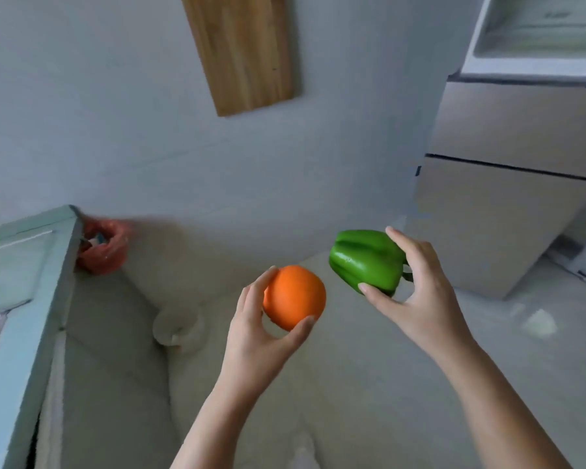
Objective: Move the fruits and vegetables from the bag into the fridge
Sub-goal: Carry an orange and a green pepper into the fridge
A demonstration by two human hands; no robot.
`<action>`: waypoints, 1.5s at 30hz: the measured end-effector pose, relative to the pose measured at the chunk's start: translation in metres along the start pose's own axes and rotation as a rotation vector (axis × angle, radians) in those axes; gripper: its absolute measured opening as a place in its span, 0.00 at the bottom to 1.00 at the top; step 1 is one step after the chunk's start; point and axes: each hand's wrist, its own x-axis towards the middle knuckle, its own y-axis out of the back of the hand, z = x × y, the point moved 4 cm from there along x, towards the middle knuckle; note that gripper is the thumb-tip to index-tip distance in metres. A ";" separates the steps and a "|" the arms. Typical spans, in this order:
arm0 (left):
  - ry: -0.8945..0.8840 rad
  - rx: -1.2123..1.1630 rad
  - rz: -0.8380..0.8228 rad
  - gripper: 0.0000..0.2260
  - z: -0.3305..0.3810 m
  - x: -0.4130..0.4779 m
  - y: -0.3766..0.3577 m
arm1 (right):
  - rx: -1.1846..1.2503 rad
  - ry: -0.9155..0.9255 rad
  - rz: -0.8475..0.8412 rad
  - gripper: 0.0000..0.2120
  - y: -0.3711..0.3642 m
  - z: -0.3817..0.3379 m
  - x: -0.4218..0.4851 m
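Red bag (106, 255) blurry; contents indistinct

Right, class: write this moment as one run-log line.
left hand: holds orange | right hand: holds green pepper | fridge: ahead, right | red bag: far left

Left hand (254, 336) gripped orange (295, 296), held in air well left of fridge (508, 184). Right hand (420, 299) held green pepper (366, 258) nearer fridge, fingers (400, 242) curled round stem end. Red bag (104, 247) sat far left of fridge, against counter (24, 333) edge. Wooden board (244, 52) on wall, left of fridge. Fridge's upper compartment showed white interior.
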 end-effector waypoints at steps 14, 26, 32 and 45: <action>-0.194 -0.183 -0.293 0.32 0.029 0.236 -0.183 | -0.263 -0.258 0.244 0.37 0.071 0.147 0.149; -0.274 -0.261 -0.392 0.30 0.079 0.365 -0.300 | -0.295 -0.338 0.308 0.36 0.114 0.258 0.250; -0.334 -0.285 -0.397 0.28 0.134 0.433 -0.384 | -0.324 -0.312 0.391 0.36 0.179 0.327 0.317; -0.371 -0.396 -0.367 0.30 0.221 0.562 -0.535 | -0.348 -0.263 0.502 0.37 0.292 0.443 0.440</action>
